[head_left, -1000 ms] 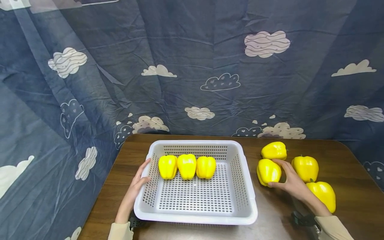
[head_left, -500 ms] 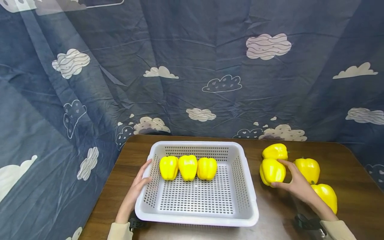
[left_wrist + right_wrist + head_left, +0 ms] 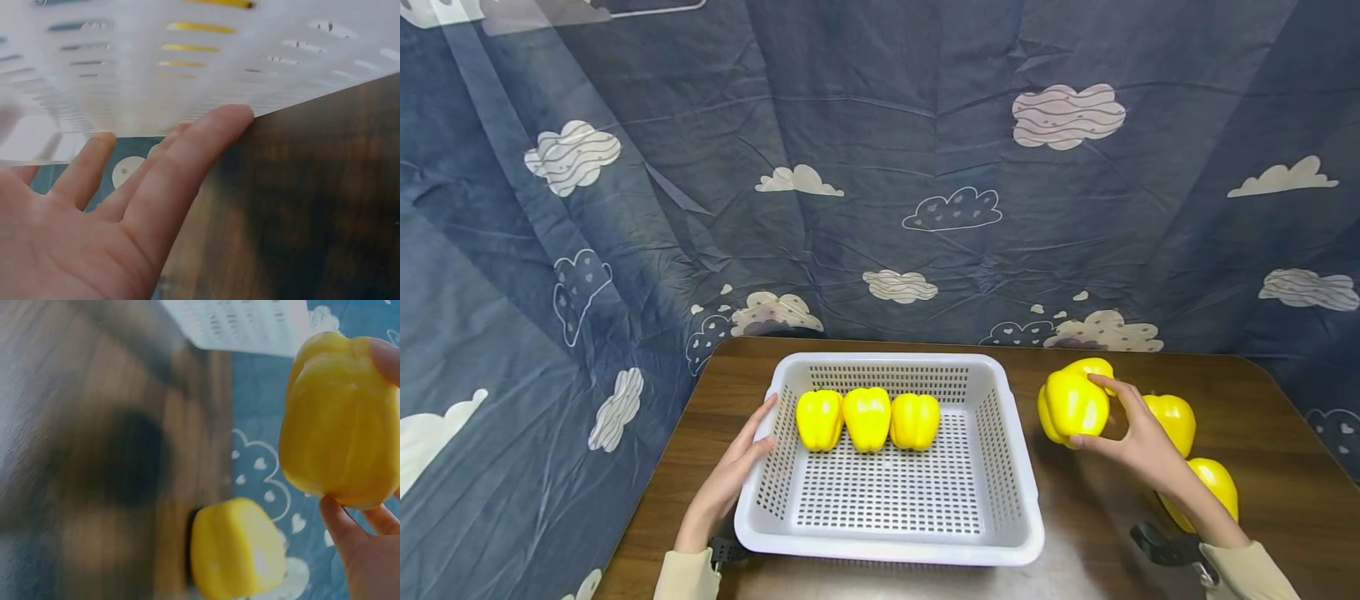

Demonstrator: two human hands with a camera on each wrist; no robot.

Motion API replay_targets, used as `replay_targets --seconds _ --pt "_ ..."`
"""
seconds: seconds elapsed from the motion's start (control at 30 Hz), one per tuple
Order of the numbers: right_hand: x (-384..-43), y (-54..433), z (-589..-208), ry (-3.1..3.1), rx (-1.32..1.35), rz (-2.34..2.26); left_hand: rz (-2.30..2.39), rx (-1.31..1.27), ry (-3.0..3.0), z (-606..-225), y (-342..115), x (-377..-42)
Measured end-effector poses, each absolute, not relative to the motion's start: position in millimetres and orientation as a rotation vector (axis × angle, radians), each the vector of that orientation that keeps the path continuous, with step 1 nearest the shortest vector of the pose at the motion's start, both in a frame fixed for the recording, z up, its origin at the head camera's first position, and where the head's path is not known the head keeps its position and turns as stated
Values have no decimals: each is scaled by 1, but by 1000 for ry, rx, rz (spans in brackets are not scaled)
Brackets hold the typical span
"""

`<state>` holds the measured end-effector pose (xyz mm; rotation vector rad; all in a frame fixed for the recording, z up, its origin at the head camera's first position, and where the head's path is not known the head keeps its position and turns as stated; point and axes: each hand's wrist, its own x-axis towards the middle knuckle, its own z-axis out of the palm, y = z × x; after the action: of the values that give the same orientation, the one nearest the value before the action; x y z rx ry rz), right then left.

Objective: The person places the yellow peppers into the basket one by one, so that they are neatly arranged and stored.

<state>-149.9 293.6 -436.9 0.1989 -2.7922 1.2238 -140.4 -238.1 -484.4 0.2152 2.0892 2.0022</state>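
A yellow bell pepper (image 3: 1072, 405) is held in my right hand (image 3: 1135, 442), with the thumb and fingers on its sides. In the right wrist view this bell pepper (image 3: 344, 419) hangs above the table. Another bell pepper (image 3: 1096, 365) lies behind it, mostly hidden in the head view. My left hand (image 3: 730, 471) touches the left side of a white perforated plastic basket (image 3: 887, 550). Its straight fingers (image 3: 181, 169) lie against the outer wall. Inside the basket, three bell peppers (image 3: 867, 419) stand in a row along the back.
Two more bell peppers, one behind (image 3: 1172, 423) and one in front (image 3: 1213, 487), lie at the right, partly covered by my right arm. The brown wooden table (image 3: 1075, 517) ends at a dark blue cloud-patterned cloth (image 3: 955, 275).
My right hand has lifted its bell pepper off the table, up and slightly back, so it covers more of the one behind. The left hand stays at the basket.
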Motion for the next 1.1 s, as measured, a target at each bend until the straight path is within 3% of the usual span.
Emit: replay_targets --seconds 1.1 --pt "-150 203 -398 -2716 542 1409 1983 320 2268 -488 -228 -144"
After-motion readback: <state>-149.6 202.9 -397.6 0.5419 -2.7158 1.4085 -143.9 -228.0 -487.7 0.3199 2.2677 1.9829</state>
